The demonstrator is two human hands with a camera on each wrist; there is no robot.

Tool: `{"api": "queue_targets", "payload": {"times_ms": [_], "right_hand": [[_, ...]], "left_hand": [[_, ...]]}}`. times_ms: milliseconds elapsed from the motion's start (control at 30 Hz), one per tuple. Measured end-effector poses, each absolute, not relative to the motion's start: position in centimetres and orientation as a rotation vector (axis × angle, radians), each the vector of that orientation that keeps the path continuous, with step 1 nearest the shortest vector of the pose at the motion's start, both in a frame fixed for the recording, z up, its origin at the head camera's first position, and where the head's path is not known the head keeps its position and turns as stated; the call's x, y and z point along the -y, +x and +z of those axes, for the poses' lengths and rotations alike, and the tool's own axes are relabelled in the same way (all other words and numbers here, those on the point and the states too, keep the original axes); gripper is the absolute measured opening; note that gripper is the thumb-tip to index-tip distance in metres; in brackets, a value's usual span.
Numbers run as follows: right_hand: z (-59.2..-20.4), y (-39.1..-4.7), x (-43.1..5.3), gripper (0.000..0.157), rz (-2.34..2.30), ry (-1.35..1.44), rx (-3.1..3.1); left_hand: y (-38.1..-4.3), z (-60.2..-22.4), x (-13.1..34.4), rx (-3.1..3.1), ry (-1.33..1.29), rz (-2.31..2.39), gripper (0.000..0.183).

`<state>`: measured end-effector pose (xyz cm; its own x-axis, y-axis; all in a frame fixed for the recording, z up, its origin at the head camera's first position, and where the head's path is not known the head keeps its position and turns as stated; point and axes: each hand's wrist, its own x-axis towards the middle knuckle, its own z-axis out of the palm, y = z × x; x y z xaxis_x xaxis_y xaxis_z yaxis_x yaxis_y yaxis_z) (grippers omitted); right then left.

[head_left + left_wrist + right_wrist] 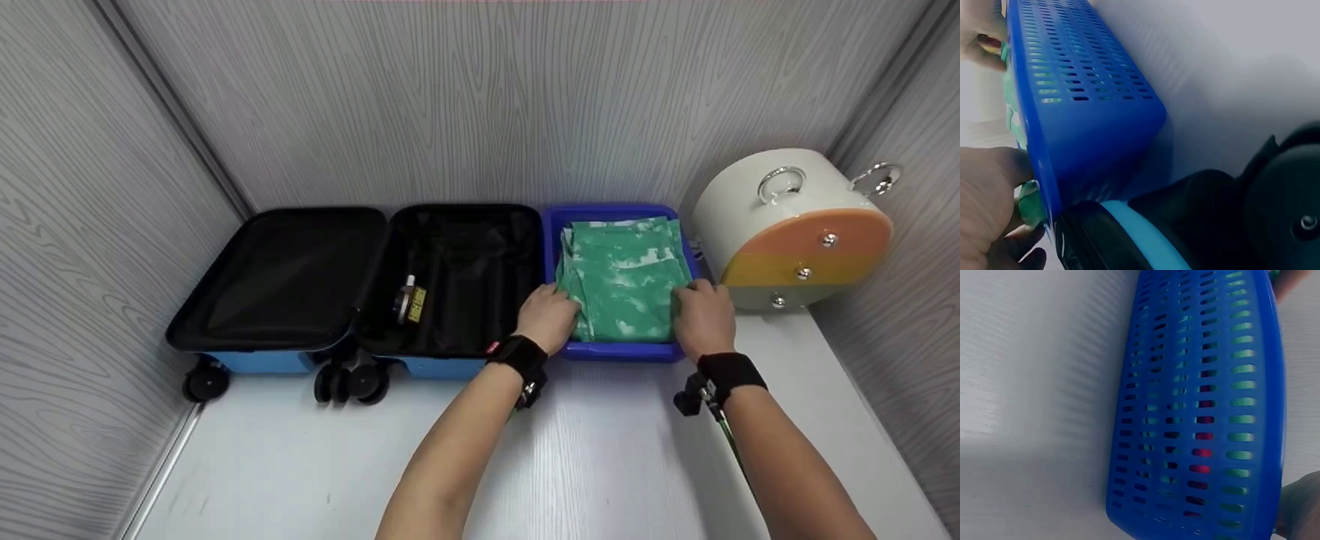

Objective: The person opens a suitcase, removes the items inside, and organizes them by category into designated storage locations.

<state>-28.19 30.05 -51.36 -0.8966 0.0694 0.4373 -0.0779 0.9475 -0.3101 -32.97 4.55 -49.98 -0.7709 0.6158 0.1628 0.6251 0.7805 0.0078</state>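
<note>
A folded green-and-white tie-dyed garment (622,277) lies in the blue plastic basket (622,352), filling most of it. At its left edge my left hand (549,319) pinches the fabric; in the left wrist view green cloth (1031,203) shows between that thumb and fingers. My right hand (705,319) grips the opposite edge, by the basket's right rim. The right wrist view mostly shows the basket's slotted wall (1185,405), with green and some red visible through the slots. What lies beneath the garment is largely hidden.
Left of the basket, touching or nearly so, an open blue suitcase (465,285) with black lining holds a small item with a yellow label (416,305). Its other half (292,277) lies further left. A cream round-topped drawer box (780,225) stands at right. Walls enclose the white table (300,465).
</note>
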Motion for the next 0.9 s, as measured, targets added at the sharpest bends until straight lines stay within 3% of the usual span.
{"api": "queue_targets", "payload": {"times_ms": [100, 267, 900], "right_hand": [[-51.3, -28.1, -30.4, 0.017, 0.397, 0.055, 2.671], [-51.1, -28.3, -30.5, 0.021, 0.352, 0.062, 2.779], [-51.2, -29.0, -30.2, 0.02, 0.431, -0.02, 2.984]], "left_hand": [[-33.2, -50.2, -4.7, 2.87, -1.025, 0.027, 0.022], [-33.5, -50.2, -4.8, 2.946, -1.066, 0.141, 0.029], [-33.6, -51.2, -4.2, 2.967, -1.082, 0.104, 0.039]]}}
